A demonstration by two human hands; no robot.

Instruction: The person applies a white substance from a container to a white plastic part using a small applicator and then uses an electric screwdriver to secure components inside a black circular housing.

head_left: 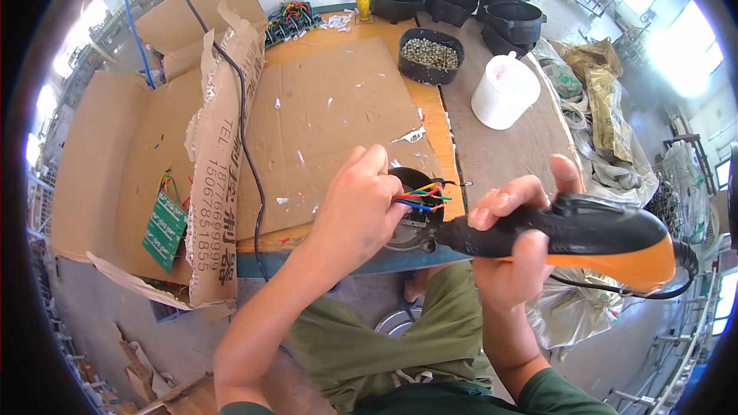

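Cardboard sheet (pixel 315 100) on workbench (pixel 432 121), open cardboard box (pixel 100 154) to its left
At the sheet's far right corner, a tub (pixel 427 74) of small parts (pixel 429 52); behind it, stacked housings (pixel 453 6); right of it, a bucket (pixel 493 96), then sacks (pixel 607 107)

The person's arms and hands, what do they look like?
The left hand and right hand wear no gloves. Dark green short sleeves leave the forearms bare. A small, dark mark shows near the left wrist.

Wooden table (pixel 438 117), cardboard sheet (pixel 338 100) flat on it. Far side: wired green boards (pixel 292 24), white scraps (pixel 336 23), upright yellow object (pixel 363 1). Rightward: black tray (pixel 425 74), white tub (pixel 501 96). Near edge: open black housing (pixel 413 176).
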